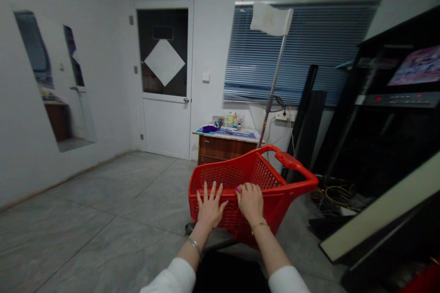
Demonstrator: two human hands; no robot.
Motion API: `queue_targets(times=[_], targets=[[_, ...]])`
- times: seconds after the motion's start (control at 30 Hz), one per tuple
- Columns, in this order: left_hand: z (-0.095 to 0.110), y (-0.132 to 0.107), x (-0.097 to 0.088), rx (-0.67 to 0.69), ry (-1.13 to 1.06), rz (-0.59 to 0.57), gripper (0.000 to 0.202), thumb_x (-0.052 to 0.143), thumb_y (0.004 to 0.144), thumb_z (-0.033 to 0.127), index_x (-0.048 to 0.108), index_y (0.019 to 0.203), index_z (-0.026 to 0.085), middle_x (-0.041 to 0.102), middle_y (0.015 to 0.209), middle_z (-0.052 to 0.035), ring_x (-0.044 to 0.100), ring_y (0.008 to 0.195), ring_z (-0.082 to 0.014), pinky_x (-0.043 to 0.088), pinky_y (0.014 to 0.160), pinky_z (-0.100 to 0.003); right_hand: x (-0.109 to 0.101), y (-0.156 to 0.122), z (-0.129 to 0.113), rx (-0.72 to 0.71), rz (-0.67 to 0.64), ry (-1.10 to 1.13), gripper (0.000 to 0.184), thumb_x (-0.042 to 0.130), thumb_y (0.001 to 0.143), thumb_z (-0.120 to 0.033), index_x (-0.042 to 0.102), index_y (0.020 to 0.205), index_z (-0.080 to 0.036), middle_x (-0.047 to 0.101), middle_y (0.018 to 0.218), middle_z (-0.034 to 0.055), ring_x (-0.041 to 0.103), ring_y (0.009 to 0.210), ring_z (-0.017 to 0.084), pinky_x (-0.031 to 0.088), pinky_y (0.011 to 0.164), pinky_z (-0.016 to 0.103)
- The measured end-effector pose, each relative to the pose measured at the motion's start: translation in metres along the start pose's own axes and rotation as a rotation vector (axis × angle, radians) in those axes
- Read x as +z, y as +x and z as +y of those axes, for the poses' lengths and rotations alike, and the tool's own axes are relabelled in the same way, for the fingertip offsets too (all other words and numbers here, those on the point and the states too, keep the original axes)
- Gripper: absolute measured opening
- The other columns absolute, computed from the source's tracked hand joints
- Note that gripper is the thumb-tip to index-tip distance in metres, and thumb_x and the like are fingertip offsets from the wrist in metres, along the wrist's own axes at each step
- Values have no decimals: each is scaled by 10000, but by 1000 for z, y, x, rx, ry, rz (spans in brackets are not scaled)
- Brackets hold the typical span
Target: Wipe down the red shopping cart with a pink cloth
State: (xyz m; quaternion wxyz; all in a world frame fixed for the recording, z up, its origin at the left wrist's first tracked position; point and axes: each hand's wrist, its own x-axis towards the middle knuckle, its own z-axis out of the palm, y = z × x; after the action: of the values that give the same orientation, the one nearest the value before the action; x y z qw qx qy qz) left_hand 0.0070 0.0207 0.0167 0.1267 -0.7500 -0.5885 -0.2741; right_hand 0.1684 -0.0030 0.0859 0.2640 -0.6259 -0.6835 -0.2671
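A red plastic shopping cart (pixel 237 178) stands sideways right in front of me, its handle pointing to the right. My left hand (pixel 209 208) lies against its near side with the fingers spread and stretched out. My right hand (pixel 250 199) is curled over the cart's near rim, fingers closed. A small bit of pink shows by its thumb, too small to make out. The basket's mesh walls are visible, but the near side hides part of the floor of the basket. A pole with a white flag-shaped board (pixel 271 19) rises behind the cart.
A wooden cabinet (pixel 227 146) behind the cart bears bottles and a purple cloth (pixel 210 129). Left of it is a white door (pixel 166 126). On the right are a black rack (pixel 374 132), tangled cables (pixel 338 194) and a leaning pale panel (pixel 381 210). A mirror (pixel 62 87) hangs left.
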Motion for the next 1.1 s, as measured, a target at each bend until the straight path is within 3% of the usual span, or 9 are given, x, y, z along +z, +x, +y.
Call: queue_targets(times=[0.13,0.27,0.37,0.47,0.67,0.77,0.87,1.0,1.1], targets=[[-6,1,-5,12,-4,-30,695,481,948,529,199,1557,348,242,1643,-21,111,1513,-391,137,1158,-726,-7,6,29,-6,-65,-19,210,515,933,-292,711,974,-228,671,936,60,544,924,197,307,938,351],[-10,0,-6,41,-26,-50,711,476,949,534,180,1564,333,248,1641,-38,116,1515,-380,144,1160,-720,-20,16,85,182,-35,-193,244,516,916,-300,734,904,-191,684,900,87,563,855,209,311,870,368],[-12,-5,-4,89,-44,-42,712,448,964,526,154,1573,305,229,1646,-46,70,1521,-375,140,1157,-726,-24,17,106,272,23,-247,257,511,917,-313,733,909,-184,681,897,94,558,838,212,313,841,366],[-11,-10,-2,154,-42,-14,706,423,976,513,125,1577,294,243,1642,-53,60,1526,-355,145,1159,-726,-19,11,87,219,52,-223,231,517,917,-284,722,920,-178,666,900,100,544,874,222,314,860,370],[-5,-12,3,117,9,-2,664,442,971,490,216,1566,300,311,1618,-51,183,1505,-360,195,1161,-706,3,-2,2,40,13,-34,235,481,963,-291,691,1008,-196,656,964,77,532,948,208,324,918,347],[-10,-11,3,123,29,18,638,437,978,453,219,1563,320,331,1611,-39,212,1502,-334,228,1172,-665,6,-2,-3,-9,-15,16,219,498,953,-282,688,1040,-216,661,980,64,538,953,195,326,912,330],[-17,-12,2,140,31,18,624,436,983,410,222,1563,325,344,1606,-34,227,1500,-315,243,1178,-638,1,3,27,27,-32,-33,201,531,924,-275,709,1002,-222,664,942,59,546,913,195,324,878,331],[-18,-12,1,146,19,8,596,424,987,377,265,1556,297,350,1602,-42,253,1492,-309,262,1172,-635,-10,13,84,213,11,-173,217,535,904,-279,736,924,-201,670,900,75,543,851,205,312,839,350],[-13,-11,2,147,9,17,601,418,985,387,278,1554,251,349,1601,-65,259,1488,-317,252,1171,-646,-17,15,102,300,62,-211,234,524,906,-281,735,949,-188,671,917,90,533,861,218,308,837,361]])
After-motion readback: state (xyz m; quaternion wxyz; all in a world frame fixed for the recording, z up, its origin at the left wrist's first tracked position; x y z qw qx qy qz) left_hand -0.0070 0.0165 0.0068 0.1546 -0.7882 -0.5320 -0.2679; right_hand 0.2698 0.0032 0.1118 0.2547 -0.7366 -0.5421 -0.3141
